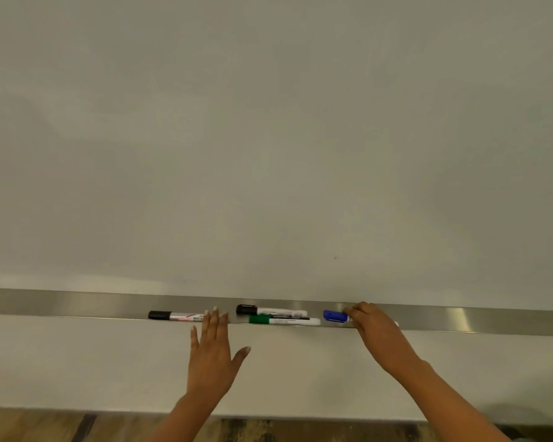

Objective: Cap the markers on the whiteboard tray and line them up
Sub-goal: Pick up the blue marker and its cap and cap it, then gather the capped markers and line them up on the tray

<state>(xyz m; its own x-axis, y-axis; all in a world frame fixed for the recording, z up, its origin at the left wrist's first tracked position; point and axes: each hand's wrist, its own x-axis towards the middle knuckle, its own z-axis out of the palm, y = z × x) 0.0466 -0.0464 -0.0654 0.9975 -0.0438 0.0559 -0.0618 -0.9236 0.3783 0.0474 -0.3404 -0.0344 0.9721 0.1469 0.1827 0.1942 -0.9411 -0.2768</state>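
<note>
four markers lie lengthwise on the tray (77,306) below the whiteboard (268,138). leftmost marker (173,315) touches the left hand (213,355) at its right end. two middle markers sit together, one (270,311) far, one (283,320) near. rightmost marker (335,316) is under the right hand (374,330).

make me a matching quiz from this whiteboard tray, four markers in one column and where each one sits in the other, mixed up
Column one:
1. blue-capped marker
2. green-capped marker
3. leftmost black-capped marker
4. middle black-capped marker

Column two:
A. its right end under the left hand's fingertips
B. front of the tray, just below another marker
C. under the right hand
D. back of the tray, just above the green one

Pairs: 1-C, 2-B, 3-A, 4-D
</note>
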